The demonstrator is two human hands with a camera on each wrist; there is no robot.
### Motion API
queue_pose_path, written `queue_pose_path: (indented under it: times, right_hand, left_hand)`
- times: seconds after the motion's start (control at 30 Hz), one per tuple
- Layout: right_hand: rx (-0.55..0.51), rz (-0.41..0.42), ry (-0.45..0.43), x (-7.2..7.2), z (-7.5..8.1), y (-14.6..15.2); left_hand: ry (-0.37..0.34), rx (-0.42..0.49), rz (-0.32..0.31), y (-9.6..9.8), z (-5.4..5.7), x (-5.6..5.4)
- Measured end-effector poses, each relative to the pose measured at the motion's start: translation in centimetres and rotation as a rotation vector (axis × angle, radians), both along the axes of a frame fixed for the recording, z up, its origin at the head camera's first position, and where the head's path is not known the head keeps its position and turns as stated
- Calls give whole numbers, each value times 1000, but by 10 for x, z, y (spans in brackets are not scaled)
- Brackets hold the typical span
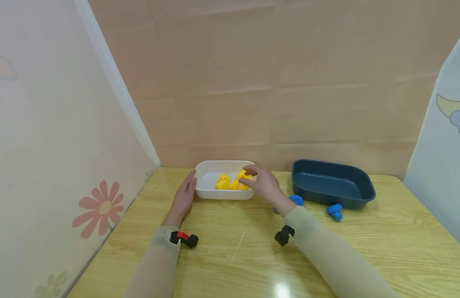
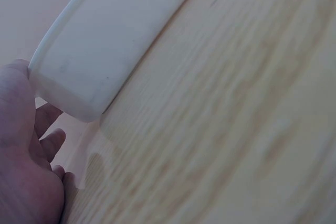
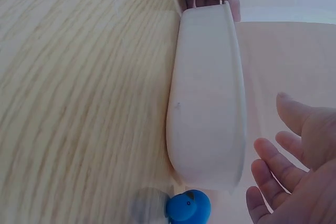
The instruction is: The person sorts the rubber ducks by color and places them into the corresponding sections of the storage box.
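Note:
A white plastic bin (image 1: 224,194) stands on the table with several yellow rubber ducks (image 1: 222,182) in it, mostly towards its right half. My left hand (image 1: 186,191) lies along the bin's left end, its thumb right at the rim in the left wrist view. Over the right end of the bin is my right hand (image 1: 265,182), fingers spread and curved a little, nothing between them. In the right wrist view those fingers (image 3: 275,163) stand apart from the bin's wall. A blue rubber duck (image 3: 190,208) sits by the bin's near right corner.
A dark blue bin (image 1: 326,195) stands at the back right. One blue duck (image 1: 335,212) lies before it; other blue (image 1: 296,200) shows partly behind my right wrist. A brown paper-like backdrop (image 1: 230,82) rises behind the wooden table (image 1: 222,248), with patterned panels at both sides.

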State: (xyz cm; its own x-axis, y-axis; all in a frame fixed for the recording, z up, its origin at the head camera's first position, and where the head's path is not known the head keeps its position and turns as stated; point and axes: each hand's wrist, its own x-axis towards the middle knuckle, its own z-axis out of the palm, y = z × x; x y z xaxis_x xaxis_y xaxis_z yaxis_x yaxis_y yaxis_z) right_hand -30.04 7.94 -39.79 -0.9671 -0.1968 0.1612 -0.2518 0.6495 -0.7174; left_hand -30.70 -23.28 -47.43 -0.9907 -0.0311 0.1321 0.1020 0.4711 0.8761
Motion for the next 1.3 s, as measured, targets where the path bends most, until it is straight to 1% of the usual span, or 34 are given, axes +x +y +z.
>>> queue_pose_path:
  times: [0.3, 0.4, 0.6, 0.73, 0.83, 0.93, 1.03, 1.1, 1.3]
  right_hand:
    - [-20, 1, 46, 6, 4, 20]
    - [-27, 5, 44, 8, 3, 29]
    - [-35, -14, 16, 14, 4, 46]
    - [-23, -14, 34, 20, 7, 54]
    - [-25, -11, 59, 25, 8, 60]
    - [-35, -21, 64, 29, 9, 65]
    - [-46, -31, 56, 30, 9, 71]
    - [-52, -39, 51, 31, 9, 76]
    - [-75, -53, 43, 37, 9, 92]
  left_hand:
    - [-6, 3, 8, 2, 0, -2]
    - [-2, 7, 5, 2, 1, -2]
    - [26, 17, 11, 0, -1, -2]
    - [47, 14, 23, -1, -2, -3]
    - [68, 11, 49, -2, -2, -4]
    - [83, 22, 89, -4, -3, -5]
    - [87, 44, 125, -5, -3, -5]
    - [89, 45, 135, -5, -3, -4]
    - [131, 6, 190, -4, 1, -4]
